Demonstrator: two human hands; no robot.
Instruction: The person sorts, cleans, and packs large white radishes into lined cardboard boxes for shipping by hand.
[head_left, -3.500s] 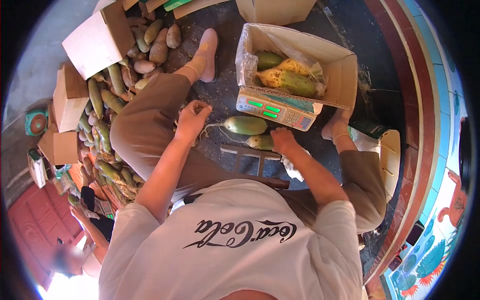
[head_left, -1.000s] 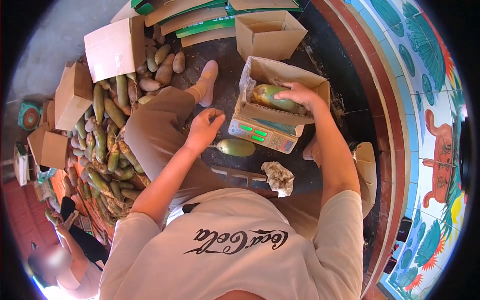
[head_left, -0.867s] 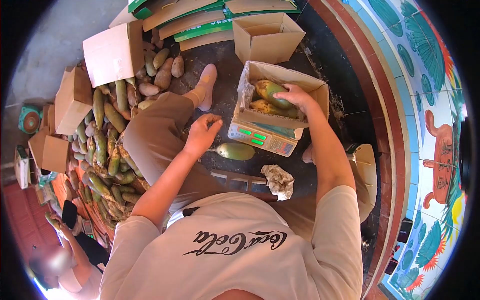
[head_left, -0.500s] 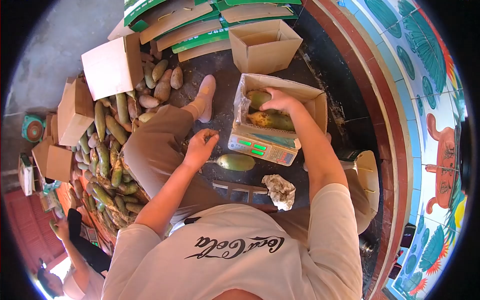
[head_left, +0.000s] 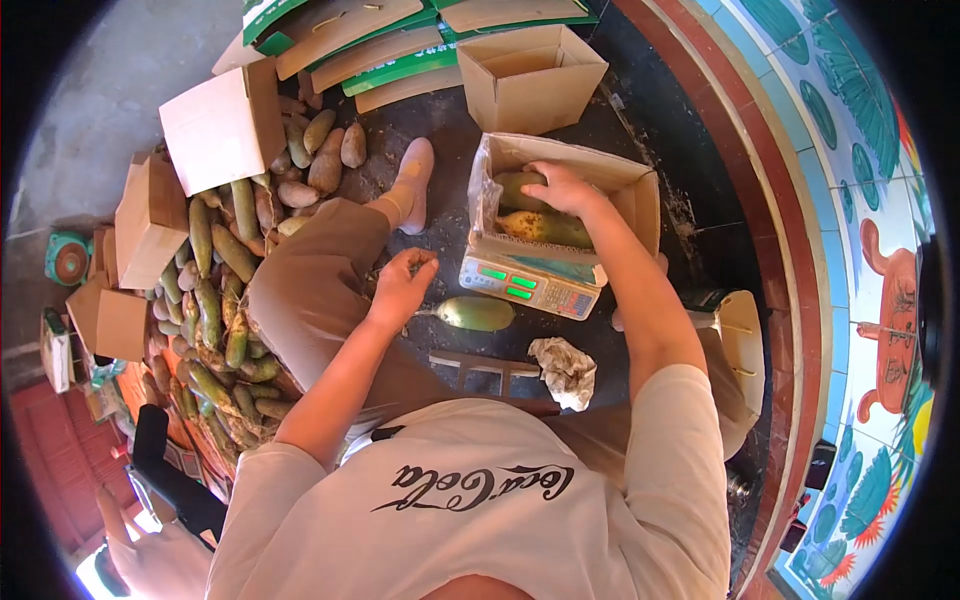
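My right hand [head_left: 562, 190] reaches into an open cardboard box [head_left: 640, 205], its fingers closed over a long green radish [head_left: 520, 190]. Beside that lies a second radish [head_left: 545, 229], yellowish and dirt-marked. The box, lined with clear plastic, stands on a digital scale [head_left: 530, 291] with lit green displays. My left hand [head_left: 403, 287] hovers over my thigh with curled fingers; what they hold, if anything, is hidden. Just right of it, a pale green radish [head_left: 478, 313] with a thin root lies on the floor, apart from the hand.
A large heap of radishes [head_left: 235, 345] fills the floor on the left, with cardboard boxes [head_left: 150, 225] around it. Ahead are an open box [head_left: 530, 95] and flattened green cartons [head_left: 400, 65]. Crumpled paper [head_left: 563, 372] lies near my lap. Another person [head_left: 165, 555] is at lower left.
My right hand has shifted slightly on the radish inside the box. My left hand has turned a little, still curled. The other person at lower left has lowered an arm and moved.
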